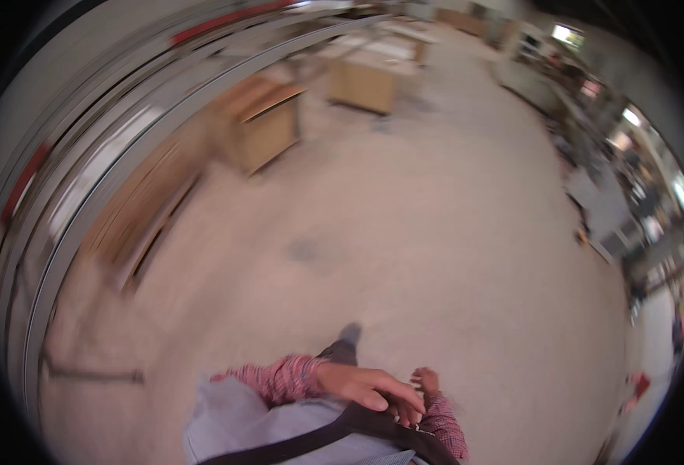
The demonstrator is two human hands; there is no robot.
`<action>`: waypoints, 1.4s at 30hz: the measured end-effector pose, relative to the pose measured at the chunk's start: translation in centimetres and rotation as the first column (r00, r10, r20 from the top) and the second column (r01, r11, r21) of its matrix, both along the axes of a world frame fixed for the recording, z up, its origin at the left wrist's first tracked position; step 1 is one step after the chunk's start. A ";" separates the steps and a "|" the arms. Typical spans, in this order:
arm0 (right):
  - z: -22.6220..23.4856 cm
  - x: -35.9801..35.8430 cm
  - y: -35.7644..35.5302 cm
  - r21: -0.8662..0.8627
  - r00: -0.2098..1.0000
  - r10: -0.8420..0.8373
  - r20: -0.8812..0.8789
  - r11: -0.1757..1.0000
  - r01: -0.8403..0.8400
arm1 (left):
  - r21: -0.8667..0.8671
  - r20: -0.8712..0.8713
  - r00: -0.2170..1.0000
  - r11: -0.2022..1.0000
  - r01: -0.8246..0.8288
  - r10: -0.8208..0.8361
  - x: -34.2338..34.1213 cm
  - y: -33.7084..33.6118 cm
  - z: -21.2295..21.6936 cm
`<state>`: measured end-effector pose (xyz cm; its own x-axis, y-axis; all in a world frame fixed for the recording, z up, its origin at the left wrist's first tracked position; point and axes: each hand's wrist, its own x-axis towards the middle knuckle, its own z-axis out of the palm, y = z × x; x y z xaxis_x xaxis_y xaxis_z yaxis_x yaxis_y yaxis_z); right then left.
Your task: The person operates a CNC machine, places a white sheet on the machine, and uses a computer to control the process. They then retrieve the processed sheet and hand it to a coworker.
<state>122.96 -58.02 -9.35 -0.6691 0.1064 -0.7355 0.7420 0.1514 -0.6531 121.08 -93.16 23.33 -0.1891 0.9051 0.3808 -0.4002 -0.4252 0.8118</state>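
Note:
The picture is blurred by motion. My left hand [369,385] reaches across my body in a red checked sleeve, its fingers laid over my right hand [422,394]. The right hand shows only partly, fingers curled, at the cuff of the other red checked sleeve. Both hands meet just above a dark strap [334,434] that crosses my grey apron [241,422]. Whether either hand holds anything small is hidden. One dark shoe [348,335] shows on the floor ahead of me.
A pale concrete floor [435,232] spreads ahead. Wooden cabinets [260,124] and a lower wooden unit [136,213] stand along the left by a grey wall. Another wooden box [361,84] stands farther back. Cluttered benches and machines [629,201] line the right side.

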 end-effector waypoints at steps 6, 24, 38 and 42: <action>3.4 -9.1 -0.3 0.024 0.985 -0.004 0.175 1.000 -0.001 | -0.318 -0.535 0.826 0.864 -0.390 0.177 -18.3 2.8 3.6; -8.3 -43.8 -0.8 0.306 0.990 0.081 0.117 0.945 -0.114 | -0.182 -0.965 0.255 0.564 -0.806 0.053 -52.2 2.3 0.1; -4.6 -75.1 3.3 0.364 0.974 0.223 0.025 0.906 -0.217 | -0.084 -0.762 0.374 0.493 -0.866 0.528 -81.7 8.8 -3.1; -4.7 -80.5 4.5 0.388 0.973 0.230 0.030 0.894 -0.223 | -0.045 -0.802 0.328 0.496 -0.867 0.500 -92.0 9.7 -1.1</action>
<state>42.45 -53.54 -14.10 -0.7206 0.2240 -0.6561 0.6471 0.5571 -0.5205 29.04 -83.42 22.21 -0.7038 0.6249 0.3379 0.5421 0.1649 0.8240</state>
